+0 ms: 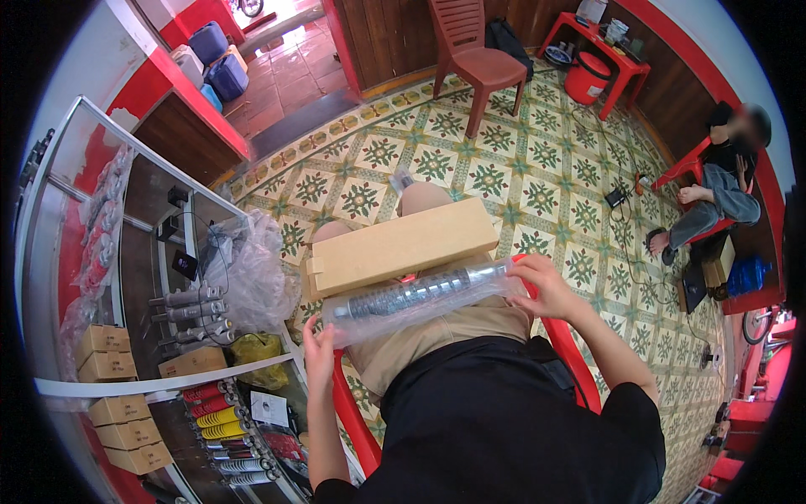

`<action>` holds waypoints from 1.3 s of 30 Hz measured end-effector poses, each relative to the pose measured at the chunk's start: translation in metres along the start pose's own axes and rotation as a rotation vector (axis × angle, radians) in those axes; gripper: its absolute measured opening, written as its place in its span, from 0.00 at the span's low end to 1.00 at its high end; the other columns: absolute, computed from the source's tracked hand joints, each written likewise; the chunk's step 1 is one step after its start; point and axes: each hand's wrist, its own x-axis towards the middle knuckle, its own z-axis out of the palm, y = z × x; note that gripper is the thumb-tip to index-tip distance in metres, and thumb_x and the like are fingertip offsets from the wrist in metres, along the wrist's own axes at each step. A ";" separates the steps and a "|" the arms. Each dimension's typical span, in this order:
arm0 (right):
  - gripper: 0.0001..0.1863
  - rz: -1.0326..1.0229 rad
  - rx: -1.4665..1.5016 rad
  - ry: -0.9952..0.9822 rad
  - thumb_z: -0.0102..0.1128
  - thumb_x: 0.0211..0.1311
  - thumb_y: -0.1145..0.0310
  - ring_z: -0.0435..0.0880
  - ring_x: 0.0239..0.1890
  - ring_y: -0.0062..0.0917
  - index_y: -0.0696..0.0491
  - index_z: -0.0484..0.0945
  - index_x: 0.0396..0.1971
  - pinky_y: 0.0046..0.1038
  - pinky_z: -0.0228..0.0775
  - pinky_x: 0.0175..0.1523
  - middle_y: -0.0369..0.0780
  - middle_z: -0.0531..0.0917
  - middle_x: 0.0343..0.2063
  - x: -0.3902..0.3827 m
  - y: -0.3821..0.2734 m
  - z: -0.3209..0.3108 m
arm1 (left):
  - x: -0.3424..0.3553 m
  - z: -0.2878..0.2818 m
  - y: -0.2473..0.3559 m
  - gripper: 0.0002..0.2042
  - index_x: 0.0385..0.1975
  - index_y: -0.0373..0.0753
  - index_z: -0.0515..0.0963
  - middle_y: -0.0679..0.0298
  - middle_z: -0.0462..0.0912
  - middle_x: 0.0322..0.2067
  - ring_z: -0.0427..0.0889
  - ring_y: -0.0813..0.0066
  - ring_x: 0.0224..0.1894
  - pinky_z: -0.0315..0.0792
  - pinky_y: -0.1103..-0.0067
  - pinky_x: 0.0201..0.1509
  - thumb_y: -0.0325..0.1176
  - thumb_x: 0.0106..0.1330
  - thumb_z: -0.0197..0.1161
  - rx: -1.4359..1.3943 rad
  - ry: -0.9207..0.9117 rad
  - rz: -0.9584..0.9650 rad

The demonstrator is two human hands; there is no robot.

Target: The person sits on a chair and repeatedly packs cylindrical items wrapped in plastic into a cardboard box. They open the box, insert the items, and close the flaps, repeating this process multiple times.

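A clear plastic bag (420, 307) lies across my lap, and inside it is a shock absorber (399, 296) with a dark spring and silver ends. My right hand (537, 286) pinches the bag's right end. My left hand (319, 353) is at its left end, fingers closed on the plastic. Just beyond the bag, a long closed cardboard box (403, 239) rests across my thighs, tilted slightly up to the right.
Metal shelving (80, 386) on my left holds shock absorbers (185, 307), small boxes (105, 353) and crumpled plastic (248, 260). A person (726, 176) sits at the right. A wooden chair (474, 63), red table (571, 29), bin (588, 80) and cables (625, 210) are ahead.
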 end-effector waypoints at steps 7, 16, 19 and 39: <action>0.16 -0.066 -0.305 -0.121 0.71 0.45 0.71 0.79 0.47 0.31 0.50 0.83 0.39 0.38 0.67 0.56 0.35 0.81 0.36 -0.018 0.011 0.009 | -0.001 -0.006 0.021 0.31 0.72 0.38 0.54 0.59 0.86 0.32 0.70 0.88 0.17 0.60 0.90 0.19 0.27 0.72 0.59 -0.117 -0.210 -0.091; 0.13 -0.169 -0.352 0.058 0.71 0.44 0.75 0.84 0.42 0.26 0.49 0.86 0.33 0.41 0.67 0.57 0.33 0.86 0.31 -0.015 0.011 -0.009 | -0.009 -0.003 0.041 0.27 0.71 0.38 0.59 0.56 0.87 0.32 0.64 0.91 0.14 0.56 0.91 0.17 0.27 0.73 0.57 -0.239 -0.137 -0.055; 0.14 -0.190 -0.362 0.065 0.70 0.44 0.76 0.84 0.45 0.26 0.49 0.85 0.35 0.42 0.67 0.58 0.33 0.87 0.35 -0.020 0.011 -0.011 | -0.012 -0.006 0.042 0.24 0.68 0.38 0.63 0.57 0.86 0.31 0.63 0.91 0.13 0.56 0.90 0.16 0.28 0.74 0.57 -0.355 -0.111 -0.070; 0.10 0.049 0.125 0.081 0.72 0.47 0.79 0.86 0.43 0.33 0.53 0.87 0.32 0.35 0.72 0.52 0.39 0.89 0.36 -0.013 0.020 -0.002 | -0.007 0.065 0.078 0.35 0.56 0.44 0.76 0.60 0.80 0.46 0.76 0.59 0.53 0.64 0.62 0.62 0.42 0.43 0.78 1.219 -0.294 1.037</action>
